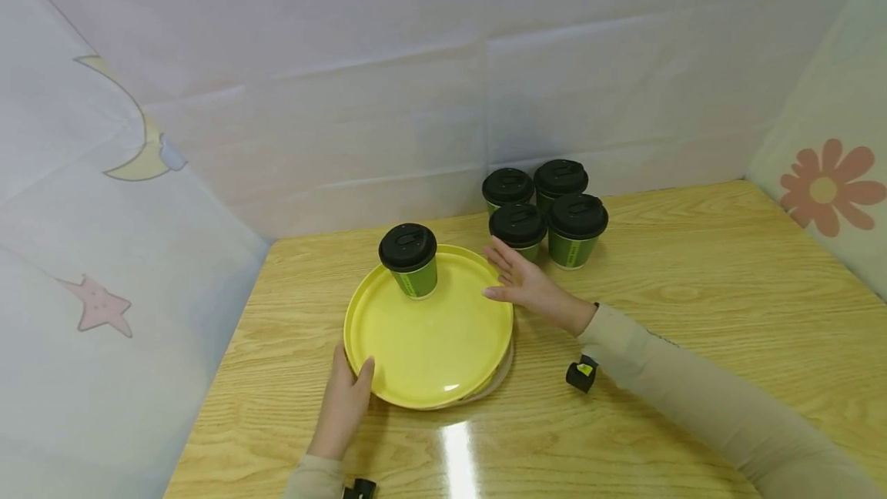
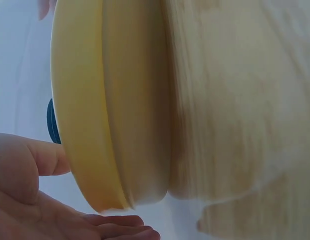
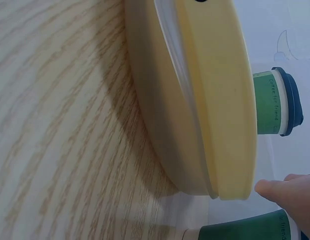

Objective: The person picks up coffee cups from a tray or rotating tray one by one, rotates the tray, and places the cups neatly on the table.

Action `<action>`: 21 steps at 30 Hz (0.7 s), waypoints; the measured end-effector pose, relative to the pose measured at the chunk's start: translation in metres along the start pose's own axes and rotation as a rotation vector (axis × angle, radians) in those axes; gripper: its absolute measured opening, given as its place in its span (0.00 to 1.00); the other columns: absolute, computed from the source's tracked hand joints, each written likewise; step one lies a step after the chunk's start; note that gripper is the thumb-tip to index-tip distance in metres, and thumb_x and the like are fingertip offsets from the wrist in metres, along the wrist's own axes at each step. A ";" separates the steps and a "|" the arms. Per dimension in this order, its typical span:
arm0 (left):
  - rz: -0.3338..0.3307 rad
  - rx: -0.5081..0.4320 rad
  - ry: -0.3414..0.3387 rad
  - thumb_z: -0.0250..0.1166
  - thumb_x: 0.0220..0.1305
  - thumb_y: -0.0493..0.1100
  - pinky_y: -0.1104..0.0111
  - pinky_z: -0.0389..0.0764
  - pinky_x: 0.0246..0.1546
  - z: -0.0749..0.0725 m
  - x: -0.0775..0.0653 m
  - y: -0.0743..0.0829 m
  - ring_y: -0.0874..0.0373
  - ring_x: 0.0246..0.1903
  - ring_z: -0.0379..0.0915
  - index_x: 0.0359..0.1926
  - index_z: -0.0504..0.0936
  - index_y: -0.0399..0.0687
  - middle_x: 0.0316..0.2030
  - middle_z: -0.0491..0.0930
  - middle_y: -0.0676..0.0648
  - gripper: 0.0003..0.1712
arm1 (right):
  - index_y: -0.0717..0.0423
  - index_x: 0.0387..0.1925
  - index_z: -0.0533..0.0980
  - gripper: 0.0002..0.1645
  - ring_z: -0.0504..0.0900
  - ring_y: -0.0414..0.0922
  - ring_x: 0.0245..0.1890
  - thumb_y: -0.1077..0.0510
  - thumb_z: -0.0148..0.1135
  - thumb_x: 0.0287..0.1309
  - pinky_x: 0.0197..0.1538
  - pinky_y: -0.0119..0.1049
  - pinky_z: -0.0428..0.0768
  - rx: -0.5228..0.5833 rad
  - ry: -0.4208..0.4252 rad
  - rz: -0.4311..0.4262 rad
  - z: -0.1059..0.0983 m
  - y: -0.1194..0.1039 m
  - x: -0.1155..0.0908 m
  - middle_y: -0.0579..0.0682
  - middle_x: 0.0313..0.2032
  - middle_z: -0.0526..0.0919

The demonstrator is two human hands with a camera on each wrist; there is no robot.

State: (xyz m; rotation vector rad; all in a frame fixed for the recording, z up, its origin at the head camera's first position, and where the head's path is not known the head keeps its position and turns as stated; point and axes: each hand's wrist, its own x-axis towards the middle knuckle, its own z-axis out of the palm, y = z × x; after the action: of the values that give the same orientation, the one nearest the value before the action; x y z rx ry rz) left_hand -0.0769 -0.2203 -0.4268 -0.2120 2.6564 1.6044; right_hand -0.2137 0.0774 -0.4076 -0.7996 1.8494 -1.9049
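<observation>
A round yellow tray (image 1: 443, 337) sits on a beige round base (image 1: 500, 376), with one lidded green paper cup (image 1: 416, 279) upright near its back left rim. At the tray's front left edge is my left hand (image 1: 344, 399), its thumb over the rim and its other fingers extended along the outside. Those straight fingers (image 2: 120, 231) lie beside the tray wall in the left wrist view. My right hand (image 1: 530, 287) is by the right rim, fingers spread and holding nothing. Just behind it stands another lidded green cup (image 1: 520, 228), partly covered by the fingertips.
More green cups (image 1: 574, 249) with black lids are grouped at the back right, close to the pale cloth backdrop (image 1: 388, 98). All this is on a wood-grain table (image 1: 693, 314). Black wrist devices (image 1: 582, 373) hang by both sleeves.
</observation>
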 end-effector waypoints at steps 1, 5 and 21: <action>-0.009 0.006 -0.001 0.47 0.76 0.38 0.43 0.57 0.65 0.000 0.000 0.000 0.33 0.67 0.52 0.73 0.40 0.29 0.68 0.54 0.26 0.35 | 0.65 0.74 0.30 0.56 0.35 0.61 0.74 0.61 0.60 0.65 0.71 0.59 0.40 -0.001 0.000 -0.002 0.000 0.000 0.000 0.66 0.74 0.36; -0.005 0.008 -0.008 0.48 0.76 0.38 0.43 0.52 0.67 0.000 0.000 0.001 0.32 0.69 0.46 0.74 0.37 0.30 0.71 0.48 0.26 0.37 | 0.63 0.75 0.30 0.55 0.36 0.60 0.74 0.62 0.60 0.65 0.72 0.58 0.40 0.000 0.000 0.006 0.001 -0.002 0.000 0.65 0.75 0.36; 0.013 0.004 0.007 0.47 0.76 0.38 0.46 0.68 0.60 -0.001 0.004 0.000 0.35 0.61 0.65 0.70 0.47 0.28 0.60 0.65 0.28 0.30 | 0.64 0.74 0.30 0.56 0.35 0.61 0.74 0.60 0.60 0.65 0.72 0.58 0.40 0.008 -0.004 0.009 0.003 -0.001 0.001 0.65 0.75 0.36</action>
State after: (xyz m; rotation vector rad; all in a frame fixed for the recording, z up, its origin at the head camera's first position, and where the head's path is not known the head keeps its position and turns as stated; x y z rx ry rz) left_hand -0.0805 -0.2220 -0.4267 -0.2006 2.6712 1.6055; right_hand -0.2122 0.0743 -0.4061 -0.7904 1.8390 -1.9020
